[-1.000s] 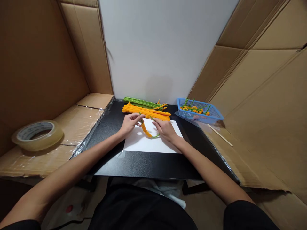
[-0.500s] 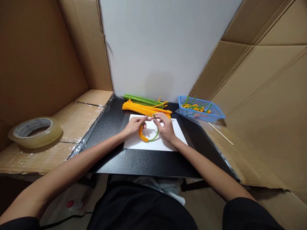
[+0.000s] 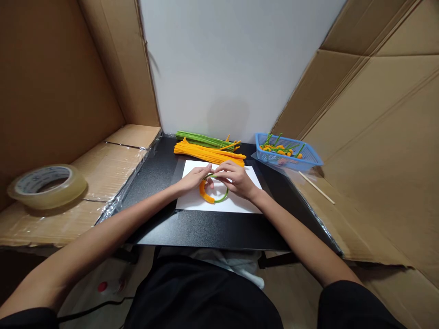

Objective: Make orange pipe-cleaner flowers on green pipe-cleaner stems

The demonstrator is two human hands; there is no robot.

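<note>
Above a white sheet of paper point(image 3: 192, 204), a pipe cleaner ring point(image 3: 206, 196) is held between both hands. Its left part is thick, coiled orange; the rest is a thin green stem. My left hand point(image 3: 195, 178) pinches the ring at its upper left, where orange meets green. With bent fingers, my right hand point(image 3: 239, 180) grips the green part near the top. The fingertips of the two hands are close together, and they partly hide the green end.
Behind the paper lie bundles of orange pipe cleaners point(image 3: 206, 153) and green pipe cleaners point(image 3: 202, 138). A blue basket point(image 3: 308, 160) at right holds several orange-and-green pieces, with a wooden stick point(image 3: 317, 187) beside it. A tape roll point(image 3: 48, 186) sits on the left cardboard.
My right fingers have come down and left, bringing the raised green end toward my left fingertips. The ring looks smaller and more closed at the top.
</note>
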